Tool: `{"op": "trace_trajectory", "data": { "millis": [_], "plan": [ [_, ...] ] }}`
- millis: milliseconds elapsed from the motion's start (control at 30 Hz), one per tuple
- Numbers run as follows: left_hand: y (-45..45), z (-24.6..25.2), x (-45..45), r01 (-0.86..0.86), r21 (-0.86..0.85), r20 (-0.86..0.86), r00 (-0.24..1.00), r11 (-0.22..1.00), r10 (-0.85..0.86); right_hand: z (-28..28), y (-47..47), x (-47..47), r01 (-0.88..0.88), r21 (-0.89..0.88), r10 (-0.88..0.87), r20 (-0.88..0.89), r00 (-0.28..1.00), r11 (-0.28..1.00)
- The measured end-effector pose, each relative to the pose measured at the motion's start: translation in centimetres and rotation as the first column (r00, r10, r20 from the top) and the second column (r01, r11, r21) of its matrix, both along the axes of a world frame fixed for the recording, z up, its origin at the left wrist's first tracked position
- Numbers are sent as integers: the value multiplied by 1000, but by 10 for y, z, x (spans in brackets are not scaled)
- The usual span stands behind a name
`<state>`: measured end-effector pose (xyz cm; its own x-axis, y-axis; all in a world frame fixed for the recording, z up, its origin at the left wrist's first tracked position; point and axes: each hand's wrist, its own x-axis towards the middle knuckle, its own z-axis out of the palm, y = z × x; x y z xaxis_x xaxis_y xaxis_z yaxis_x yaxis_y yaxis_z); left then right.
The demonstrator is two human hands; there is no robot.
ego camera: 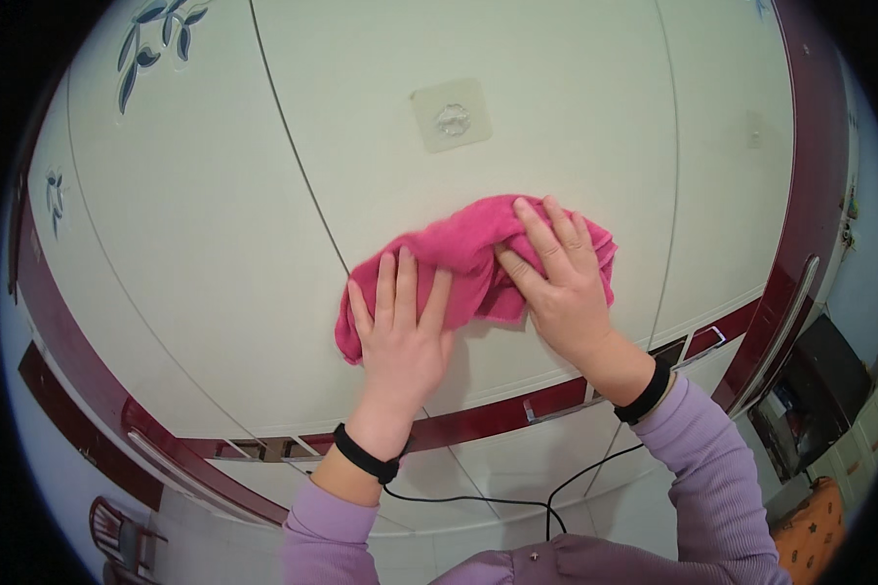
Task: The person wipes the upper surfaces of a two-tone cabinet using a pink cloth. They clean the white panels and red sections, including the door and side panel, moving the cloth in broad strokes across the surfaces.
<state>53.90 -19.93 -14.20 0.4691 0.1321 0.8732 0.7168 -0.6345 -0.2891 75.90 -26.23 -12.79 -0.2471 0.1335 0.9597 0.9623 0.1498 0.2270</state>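
A crumpled pink cloth (468,256) lies against the white front of a large cabinet (556,161), across the seam between two panels. My left hand (406,336) presses the cloth's left part to the panel, fingers spread. On the right part, my right hand (563,285) holds the cloth flat under its fingers. Both palms face the panel, so their undersides are hidden. Above the cloth, a clear adhesive hook (453,119) is stuck to the panel. Each wrist wears a black band with a dark cable (468,500) running from it.
A dark red band (497,423) with metal handles crosses the cabinet below the hands. Blue leaf patterns (150,51) decorate the left panels. At lower left stands a chair (121,534). A television (812,398) and an orange patterned cover (812,523) are at right.
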Motion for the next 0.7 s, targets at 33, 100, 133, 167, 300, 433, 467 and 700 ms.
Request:
{"op": "trace_trajectory", "data": {
  "millis": [33, 100, 133, 167, 300, 433, 467, 700],
  "plan": [
    [0, -12, -4, -19, -20, -7, 1000, 1000, 19, -5, 1, -4, -20, -18, 21, 23, 1000, 1000],
    [0, -40, -13, -64, -71, -24, 998, 995, 63, -17, 0, -9, -93, -78, 99, 75, 992, 993],
    [-1, -55, -19, -73, -120, -51, 996, 990, 67, -25, -1, -10, -118, -122, 131, 102, 986, 985],
    [-1, -71, -25, -63, -124, -72, 996, 990, 54, -32, -2, -10, -131, -185, 156, 126, 980, 974],
    [0, -137, -47, -79, -236, -206, 978, 969, 29, -70, -8, -2, -187, -404, 305, 250, 919, 895],
    [-8, -188, -52, 10, -289, -344, 932, 957, -114, -102, -17, 30, -151, -481, 390, 447, 805, 864],
    [-10, -193, -46, 2, -330, -350, 928, 944, -124, -108, -19, 37, -147, -465, 381, 463, 800, 873],
    [-21, -137, 27, 76, -319, -318, 930, 945, -183, -89, -38, 90, -93, -345, 224, 361, 905, 934]
  ]
}}
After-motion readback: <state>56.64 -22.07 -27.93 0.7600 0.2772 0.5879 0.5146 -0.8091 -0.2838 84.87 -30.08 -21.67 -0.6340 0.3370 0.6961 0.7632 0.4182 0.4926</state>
